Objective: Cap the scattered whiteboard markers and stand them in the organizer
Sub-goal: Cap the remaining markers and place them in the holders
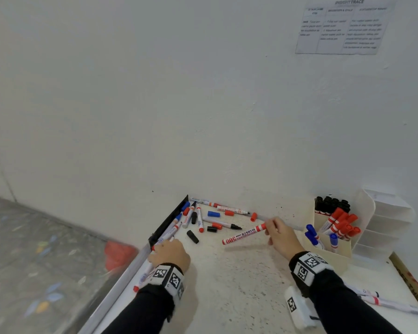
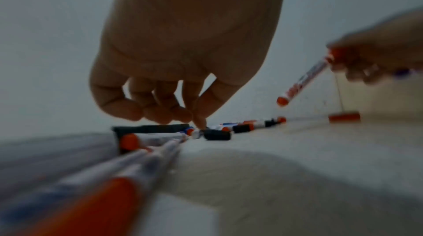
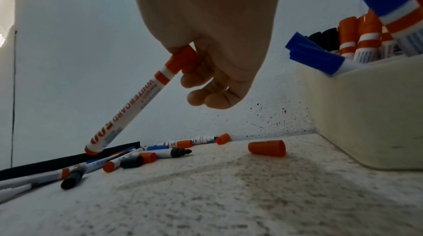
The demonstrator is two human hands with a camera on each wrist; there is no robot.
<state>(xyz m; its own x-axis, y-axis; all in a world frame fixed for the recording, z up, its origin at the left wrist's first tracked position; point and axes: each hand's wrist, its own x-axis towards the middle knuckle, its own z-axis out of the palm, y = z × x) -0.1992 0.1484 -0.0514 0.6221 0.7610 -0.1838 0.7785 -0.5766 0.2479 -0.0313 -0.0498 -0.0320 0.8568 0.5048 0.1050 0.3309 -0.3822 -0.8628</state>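
Observation:
My right hand [image 1: 269, 227] pinches a red-capped whiteboard marker [image 1: 244, 233] by its cap, and the barrel slants down to the left above the table. The right wrist view shows this marker [image 3: 132, 109] clear of the surface. The cream organizer [image 1: 333, 247] stands just right of that hand and holds several red, blue and black capped markers. My left hand [image 1: 171, 242] is low at the table's left edge. Its thumb and forefinger [image 2: 199, 122] pinch together on the end of a white marker lying there. Uncapped markers [image 1: 221, 222] and loose caps lie in the far corner.
A loose red cap [image 1: 253, 216] lies by the wall, a black cap [image 1: 192, 236] nearer the left hand and a blue cap [image 1: 213, 214] in the pile. A black strip [image 1: 169, 220] lines the far left edge. A tagged white block [image 1: 297, 307] and more markers [image 1: 384, 302] lie near me.

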